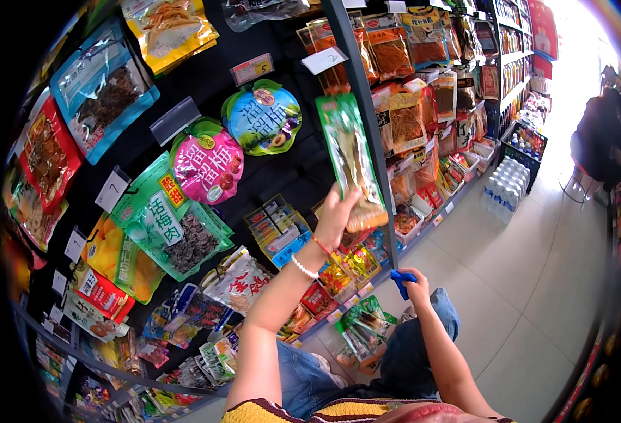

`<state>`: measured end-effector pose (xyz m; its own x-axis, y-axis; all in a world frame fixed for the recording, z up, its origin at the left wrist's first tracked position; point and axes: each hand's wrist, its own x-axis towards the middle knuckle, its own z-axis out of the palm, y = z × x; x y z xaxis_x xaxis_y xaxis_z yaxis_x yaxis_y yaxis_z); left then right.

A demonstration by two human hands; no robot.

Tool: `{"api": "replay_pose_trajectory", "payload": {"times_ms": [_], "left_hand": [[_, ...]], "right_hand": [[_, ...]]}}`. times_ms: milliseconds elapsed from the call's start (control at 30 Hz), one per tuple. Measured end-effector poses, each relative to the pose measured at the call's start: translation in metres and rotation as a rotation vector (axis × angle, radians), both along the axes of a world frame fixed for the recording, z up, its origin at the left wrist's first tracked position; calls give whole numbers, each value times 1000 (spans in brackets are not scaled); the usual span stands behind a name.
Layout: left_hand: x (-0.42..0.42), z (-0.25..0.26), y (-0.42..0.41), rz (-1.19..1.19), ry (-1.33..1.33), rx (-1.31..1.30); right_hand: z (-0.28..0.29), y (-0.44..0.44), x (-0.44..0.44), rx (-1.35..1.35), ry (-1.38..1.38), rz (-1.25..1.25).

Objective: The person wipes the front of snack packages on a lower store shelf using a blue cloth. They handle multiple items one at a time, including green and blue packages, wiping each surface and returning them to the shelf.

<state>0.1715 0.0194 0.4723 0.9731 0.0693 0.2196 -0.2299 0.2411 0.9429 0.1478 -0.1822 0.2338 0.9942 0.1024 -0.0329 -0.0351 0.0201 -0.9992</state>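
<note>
My left hand (335, 219) grips the lower left edge of a long green-topped snack packet (353, 153) with a clear window, thumb across its front. The packet is upright against the dark back panel, beside a grey shelf post (366, 106); whether a hook carries it cannot be seen. Lower and to the right, near the foot of that post, my right hand (417, 288) is closed around a small blue object (403, 283), whose kind I cannot make out. On the floor between my legs lies a pile of similar green packets (366, 328).
Bagged snacks, among them a pink plum bag (207, 164) and a green bag (173, 222), hang on the left. A curved rail (130, 373) crosses low left. Along the aisle stand shrink-wrapped water bottles (505, 185) and a person in dark clothing (598, 137).
</note>
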Motion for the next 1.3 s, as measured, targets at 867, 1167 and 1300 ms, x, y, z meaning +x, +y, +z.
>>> {"api": "replay_pose_trajectory", "payload": {"times_ms": [867, 1167, 1300], "left_hand": [[-104, -102, -43, -296, 367, -535], [-134, -88, -68, -273, 141, 78], [-135, -92, -60, -281, 287, -209]], "right_hand": [[159, 4, -65, -492, -1177, 23], [223, -4, 9, -421, -1166, -250], [210, 6, -18, -478, -1302, -187]]}}
